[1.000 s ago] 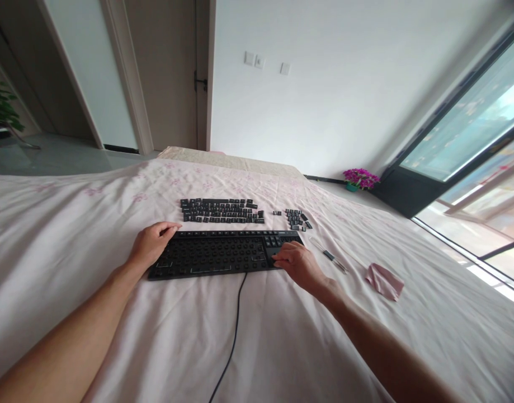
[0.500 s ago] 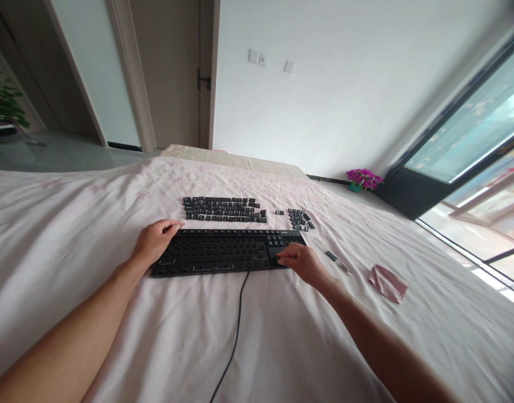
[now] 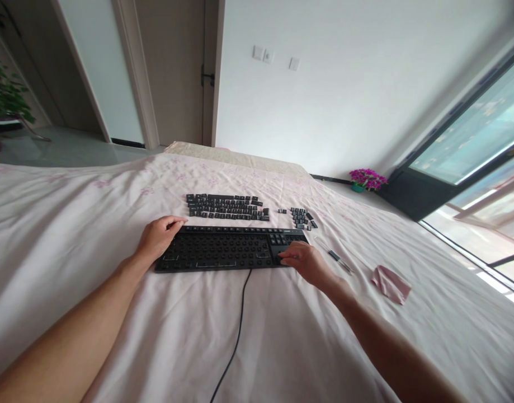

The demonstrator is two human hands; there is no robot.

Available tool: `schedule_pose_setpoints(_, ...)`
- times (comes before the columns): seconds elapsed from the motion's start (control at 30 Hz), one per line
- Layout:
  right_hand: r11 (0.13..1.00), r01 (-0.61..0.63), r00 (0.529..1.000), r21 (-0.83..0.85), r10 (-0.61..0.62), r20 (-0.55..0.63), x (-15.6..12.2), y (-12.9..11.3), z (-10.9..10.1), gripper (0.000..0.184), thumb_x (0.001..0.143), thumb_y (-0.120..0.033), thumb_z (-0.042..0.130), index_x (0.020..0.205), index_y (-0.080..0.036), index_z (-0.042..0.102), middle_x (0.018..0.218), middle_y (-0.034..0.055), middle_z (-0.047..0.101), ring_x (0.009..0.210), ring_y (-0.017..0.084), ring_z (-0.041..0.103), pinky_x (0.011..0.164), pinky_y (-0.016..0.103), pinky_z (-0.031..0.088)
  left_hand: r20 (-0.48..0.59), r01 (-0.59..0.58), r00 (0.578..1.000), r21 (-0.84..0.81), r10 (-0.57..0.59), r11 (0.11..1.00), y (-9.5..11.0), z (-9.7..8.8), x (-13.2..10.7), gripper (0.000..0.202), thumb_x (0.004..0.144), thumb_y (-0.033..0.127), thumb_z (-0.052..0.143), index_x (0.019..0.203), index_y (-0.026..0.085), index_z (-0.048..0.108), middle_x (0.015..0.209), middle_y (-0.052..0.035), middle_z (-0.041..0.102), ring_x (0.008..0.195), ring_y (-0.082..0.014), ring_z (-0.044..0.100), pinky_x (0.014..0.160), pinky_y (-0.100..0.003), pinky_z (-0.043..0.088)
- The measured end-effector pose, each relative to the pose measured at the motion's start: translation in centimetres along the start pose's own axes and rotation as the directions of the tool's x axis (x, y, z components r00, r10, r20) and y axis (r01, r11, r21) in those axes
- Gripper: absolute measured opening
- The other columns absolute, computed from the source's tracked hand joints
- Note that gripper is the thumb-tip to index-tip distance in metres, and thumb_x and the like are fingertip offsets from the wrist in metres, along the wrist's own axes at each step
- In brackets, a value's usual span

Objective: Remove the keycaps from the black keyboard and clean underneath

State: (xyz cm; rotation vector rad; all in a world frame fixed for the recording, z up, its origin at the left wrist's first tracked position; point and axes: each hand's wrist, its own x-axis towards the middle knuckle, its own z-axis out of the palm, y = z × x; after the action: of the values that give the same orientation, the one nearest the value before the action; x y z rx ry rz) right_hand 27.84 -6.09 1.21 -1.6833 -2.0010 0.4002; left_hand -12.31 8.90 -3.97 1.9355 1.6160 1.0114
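A black keyboard [image 3: 223, 249] with most keycaps off lies on the pink sheet [image 3: 282, 336], its cable [image 3: 237, 330] running toward me. My left hand [image 3: 158, 238] grips the keyboard's far left corner, fingers curled over the edge. My right hand [image 3: 305, 263] rests on the right end beside the number pad, fingers bent and pressed together on the keys; what they hold, if anything, is hidden. Rows of loose black keycaps [image 3: 225, 207] lie just beyond the keyboard, with a smaller group of keycaps [image 3: 302, 218] to their right.
A thin tool [image 3: 336, 257] and a crumpled pink cloth [image 3: 391, 284] lie right of the keyboard. A pot of purple flowers [image 3: 366, 180] stands on the floor by the large window [image 3: 470, 140]. A green plant [image 3: 5, 106] is at far left, near a doorway [image 3: 173, 73].
Both hands stay on the keyboard's ends. The right fingertips have shifted slightly along the right end. The view has drifted a little.
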Motion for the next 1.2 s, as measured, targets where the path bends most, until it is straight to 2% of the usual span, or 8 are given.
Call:
schedule_pose_setpoints(0.3, 0.939, 0.181, 0.983, -0.294, -0.177, 0.040, -0.1, -2.2, -0.6, 0.013, 0.087, -0.024, 0.064, 0.083, -0.023, 0.076, 0.075, 0.0021, 0.065, 0.076, 0.017, 0.054, 0.072, 0.029, 0.040, 0.013, -0.004, 1.000, 0.017, 0.004, 1.000, 0.2, -0.2, -0.1, 0.034, 0.084, 0.043, 0.050, 0.102, 0.026, 0.073, 0.108, 0.0008, 0.074, 0.100, -0.0197, 0.066, 0.086, -0.024, 0.045)
schedule_pose_setpoints(0.47, 0.848, 0.246, 0.964, -0.469, -0.267, 0.023, -1.0, -2.4, 0.2, 0.025, 0.094, -0.024, 0.053, 0.077, -0.022, 0.072, 0.072, 0.0036, 0.061, 0.074, 0.017, 0.048, 0.069, 0.029, 0.034, 0.006, 0.016, 1.000, 0.017, -0.016, 1.000, 0.3, -0.2, -0.1, 0.033, 0.083, 0.042, 0.050, 0.100, 0.027, 0.074, 0.107, 0.0020, 0.074, 0.100, -0.0198, 0.066, 0.086, -0.023, 0.045)
schedule_pose_setpoints(0.63, 0.725, 0.256, 0.952, -0.640, -0.302, 0.038, -2.2, -2.6, 1.1, 0.024, 0.097, -0.022, 0.047, 0.090, -0.020, 0.069, 0.077, 0.0055, 0.060, 0.078, 0.019, 0.047, 0.071, 0.033, 0.032, 0.008, 0.008, 1.000, 0.005, -0.008, 1.000, 0.4, -0.1, -0.1, 0.034, 0.083, 0.043, 0.050, 0.100, 0.026, 0.074, 0.107, 0.0017, 0.074, 0.101, -0.0196, 0.066, 0.087, -0.023, 0.046)
schedule_pose_setpoints(0.8, 0.641, 0.256, 0.952, -0.724, -0.296, 0.074, -3.3, -2.8, 1.9, 0.029, 0.092, -0.011, 0.047, 0.115, -0.015, 0.064, 0.088, 0.0094, 0.061, 0.083, 0.022, 0.047, 0.074, 0.036, 0.034, 0.007, 0.015, 1.000, 0.013, -0.015, 1.000, 0.1, -0.1, -0.1, 0.034, 0.084, 0.044, 0.051, 0.100, 0.026, 0.074, 0.107, 0.0020, 0.074, 0.099, -0.0196, 0.067, 0.088, -0.023, 0.046)
schedule_pose_setpoints(1.07, 0.637, 0.254, 0.966, -0.728, -0.209, 0.154, -3.8, -3.2, 2.4, 0.040, 0.085, -0.006, 0.051, 0.125, -0.010, 0.060, 0.096, 0.0127, 0.062, 0.090, 0.025, 0.048, 0.076, 0.037, 0.037, 0.007, 0.012, 1.000, 0.020, -0.013, 1.000, 0.1, -0.1, 0.0, 0.035, 0.083, 0.044, 0.049, 0.101, 0.027, 0.074, 0.108, 0.0016, 0.074, 0.100, -0.0200, 0.066, 0.087, -0.023, 0.046)
schedule_pose_setpoints(1.2, 0.688, 0.241, 0.970, -0.685, -0.183, 0.157, -3.6, -3.8, 1.5, 0.037, 0.087, -0.007, 0.050, 0.120, -0.014, 0.064, 0.093, 0.0110, 0.064, 0.088, 0.023, 0.050, 0.074, 0.036, 0.037, 0.013, 0.016, 1.000, 0.032, -0.017, 0.999, 0.2, -0.1, 0.0, 0.035, 0.084, 0.044, 0.048, 0.101, 0.026, 0.073, 0.108, 0.0012, 0.074, 0.101, -0.0203, 0.066, 0.087, -0.024, 0.046)
